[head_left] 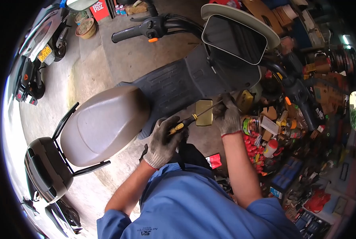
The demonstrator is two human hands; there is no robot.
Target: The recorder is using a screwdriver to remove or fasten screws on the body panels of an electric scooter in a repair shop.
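Note:
My left hand (165, 139), in a grey knit glove, grips a yellow-and-black screwdriver (178, 128), whose long shaft points up and right. My right hand (228, 116), gloved the same way, has its fingers closed at the far end of the shaft, by the lower edge of the scooter's dark floorboard (174, 88); what they pinch there is too small to make out. Just left of that hand a yellow rectangular box (203, 112) sits below the floorboard. The scooter's beige seat (98, 127) is to the left of both hands.
The handlebar (154, 28) and display panel (233, 39) are at the top. A rear top box (46, 167) sits behind the seat. Another scooter (43, 51) and potted plants (85, 29) stand upper left. Piled parts, bottles and boxes (270, 127) crowd the right, beside blue trays (285, 171).

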